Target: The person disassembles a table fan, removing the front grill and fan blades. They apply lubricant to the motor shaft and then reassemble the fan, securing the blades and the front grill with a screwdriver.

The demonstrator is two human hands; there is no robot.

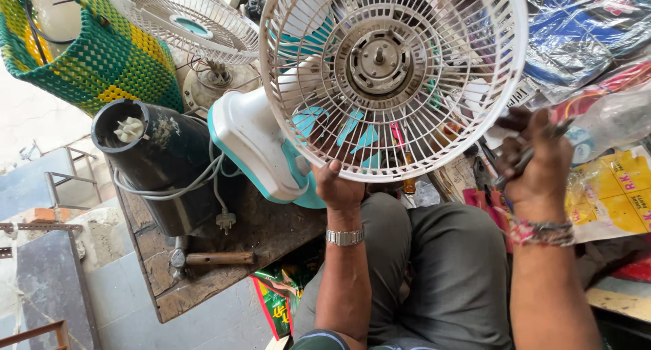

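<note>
One white plastic fan guard with its bare metal motor hub (390, 72) is held up in front of the person. Its round face is turned toward the camera, and the motor shaft points straight at the viewer. The lower rim of the guard is grasped by the left hand (338, 187), with the thumb laid over the wires; a metal wristwatch (344, 237) is worn below this grip. The white and teal plastic fan base (254, 146) is seen just left of the left hand and seems joined to the guard.

The right hand (539, 163) is clenched around one thin dark metal tool (525, 157), whose long axis runs slanted, from lower left to upper right. This hand is kept apart from the guard, to its right.

Further left of the left grip, one black mixer jar base (159, 163) with a grey cable lies on the worn wooden counter (271, 231). Below it one hammer with a wooden handle (210, 258) lies flat. A second white fan guard (186, 21) is seen above, beside one green and yellow woven basket (102, 51).
</note>
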